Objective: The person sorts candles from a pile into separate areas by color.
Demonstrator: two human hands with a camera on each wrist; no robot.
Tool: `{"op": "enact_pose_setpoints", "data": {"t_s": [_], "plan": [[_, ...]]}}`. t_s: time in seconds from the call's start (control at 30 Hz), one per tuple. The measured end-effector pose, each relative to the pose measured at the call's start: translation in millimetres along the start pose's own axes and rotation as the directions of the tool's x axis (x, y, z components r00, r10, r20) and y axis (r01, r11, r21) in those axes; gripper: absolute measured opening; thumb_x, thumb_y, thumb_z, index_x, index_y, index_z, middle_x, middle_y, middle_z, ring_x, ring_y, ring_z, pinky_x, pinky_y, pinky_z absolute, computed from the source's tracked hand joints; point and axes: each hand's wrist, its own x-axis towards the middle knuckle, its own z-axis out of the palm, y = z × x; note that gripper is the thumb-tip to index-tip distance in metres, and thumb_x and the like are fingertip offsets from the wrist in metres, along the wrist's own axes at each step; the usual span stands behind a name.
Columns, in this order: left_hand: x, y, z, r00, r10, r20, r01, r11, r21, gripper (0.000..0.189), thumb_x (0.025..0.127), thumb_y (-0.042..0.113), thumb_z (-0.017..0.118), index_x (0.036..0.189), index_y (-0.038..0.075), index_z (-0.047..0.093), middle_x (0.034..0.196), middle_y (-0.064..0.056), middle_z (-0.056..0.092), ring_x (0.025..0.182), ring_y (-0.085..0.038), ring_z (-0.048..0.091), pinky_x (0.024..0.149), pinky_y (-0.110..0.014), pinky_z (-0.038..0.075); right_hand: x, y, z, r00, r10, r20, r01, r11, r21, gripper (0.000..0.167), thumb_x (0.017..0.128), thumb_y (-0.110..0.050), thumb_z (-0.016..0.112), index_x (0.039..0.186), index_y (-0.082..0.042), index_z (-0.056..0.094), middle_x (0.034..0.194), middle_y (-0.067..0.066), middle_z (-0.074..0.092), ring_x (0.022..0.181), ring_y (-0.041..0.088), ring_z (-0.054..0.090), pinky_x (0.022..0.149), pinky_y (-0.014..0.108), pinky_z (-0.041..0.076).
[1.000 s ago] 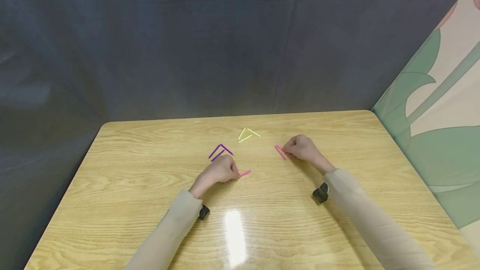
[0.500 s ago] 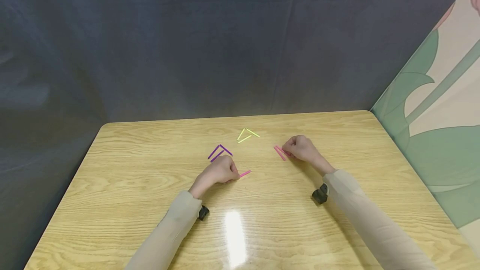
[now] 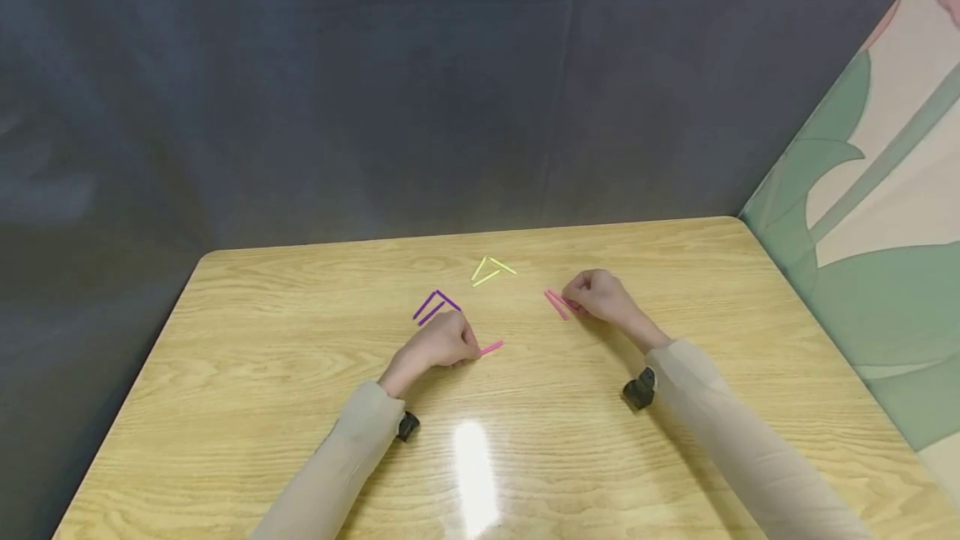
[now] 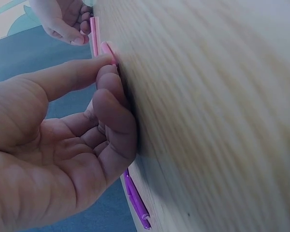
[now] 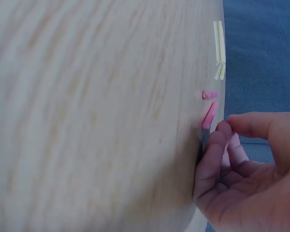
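Note:
My left hand (image 3: 438,342) pinches a short pink stick (image 3: 492,347) between thumb and forefinger, low over the wooden table. The stick's free end points right, away from the fingertips; in the left wrist view the pink stick (image 4: 108,50) shows just past the thumb tip. To the right, my right hand (image 3: 602,296) holds the end of another pink stick (image 3: 559,298) with thumb and forefinger together. Beside that one lies a further pink stick (image 3: 556,307), the two meeting in a narrow V at their far ends. The right hand's other fingers are curled toward the palm.
Three purple sticks (image 3: 424,305) form an angled figure just beyond my left hand. Farther back, three yellow sticks (image 3: 503,266) make a similar figure. A dark curtain (image 3: 375,107) hangs behind the table (image 3: 247,407); a leaf-patterned wall (image 3: 892,298) stands at the right.
Both hands keep nearly the same place and the same pinch. The head view shifts slightly, so the sticks appear a little farther left in it.

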Motion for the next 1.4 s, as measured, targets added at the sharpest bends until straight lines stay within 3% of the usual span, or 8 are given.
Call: {"op": "enact_pose_setpoints", "data": {"t_s": [0.47, 0.7, 0.97, 1.23, 1.33, 1.4], "plan": [[9.8, 8.2, 6.0, 1.0, 0.0, 0.013, 0.0, 1.0, 0.019, 0.021, 0.083, -0.001, 0.066, 0.062, -0.003, 0.064, 0.053, -0.006, 0.055, 0.043, -0.01, 0.042, 0.041, -0.02, 0.031, -3.2, 0, -3, 0.998, -0.061, 0.012, 0.061, 0.998, -0.002, 0.019, 0.095, -0.01, 0.056, 0.096, 0.006, 0.064, 0.077, 0.011, 0.063, 0.065, 0.017, 0.055, 0.061, 0.027, 0.049], [13.1, 10.7, 13.6, 0.996, 0.066, 0.056, -0.066, 0.998, 0.002, 0.019, 0.085, 0.001, 0.067, 0.067, -0.003, 0.066, 0.054, -0.007, 0.056, 0.044, -0.009, 0.043, 0.043, -0.02, 0.034, -10.6, -2, -3, 0.995, -0.102, -0.02, 0.102, 0.995, -0.019, 0.019, 0.095, -0.01, 0.055, 0.098, 0.007, 0.063, 0.072, 0.01, 0.06, 0.06, 0.016, 0.05, 0.056, 0.026, 0.044], [16.5, 14.7, 16.2, 0.996, 0.075, 0.038, -0.076, 0.997, 0.03, 0.023, 0.083, 0.0, 0.067, 0.061, -0.002, 0.062, 0.048, 0.0, 0.049, 0.042, -0.007, 0.04, 0.042, -0.02, 0.031, -20.4, -34, 6, 0.986, -0.163, 0.041, 0.156, 0.978, 0.136, 0.015, 0.093, -0.006, 0.058, 0.095, 0.008, 0.063, 0.077, 0.021, 0.063, 0.066, 0.025, 0.057, 0.06, 0.032, 0.05], [22.0, 20.1, 20.8, 0.996, 0.077, 0.052, -0.078, 0.997, 0.02, 0.017, 0.083, 0.0, 0.069, 0.066, 0.0, 0.068, 0.057, -0.008, 0.061, 0.046, -0.01, 0.049, 0.044, -0.02, 0.037, -26.3, -44, 15, 0.972, -0.224, 0.069, 0.221, 0.974, 0.051, 0.009, 0.091, -0.006, 0.061, 0.088, 0.001, 0.066, 0.073, 0.016, 0.062, 0.06, 0.014, 0.053, 0.056, 0.026, 0.045], [23.9, 21.5, 21.4, 0.995, 0.086, 0.055, -0.086, 0.996, 0.013, 0.018, 0.082, -0.001, 0.068, 0.064, -0.001, 0.067, 0.056, -0.009, 0.06, 0.045, -0.01, 0.047, 0.044, -0.02, 0.036, -26.7, -40, 18, 0.955, -0.293, 0.047, 0.294, 0.956, -0.014, 0.007, 0.09, -0.004, 0.062, 0.085, -0.002, 0.067, 0.073, 0.008, 0.063, 0.062, 0.012, 0.052, 0.058, 0.025, 0.045], [25.7, 22.2, 22.1, 0.994, 0.093, 0.056, -0.094, 0.995, 0.017, 0.017, 0.082, 0.0, 0.069, 0.065, 0.0, 0.068, 0.057, -0.01, 0.061, 0.045, -0.01, 0.048, 0.044, -0.02, 0.036, -27.7, -37, 19, 0.932, -0.359, 0.043, 0.362, 0.93, -0.066, 0.008, 0.089, -0.001, 0.063, 0.083, -0.003, 0.067, 0.074, 0.004, 0.064, 0.064, 0.011, 0.054, 0.06, 0.025, 0.047]]}}
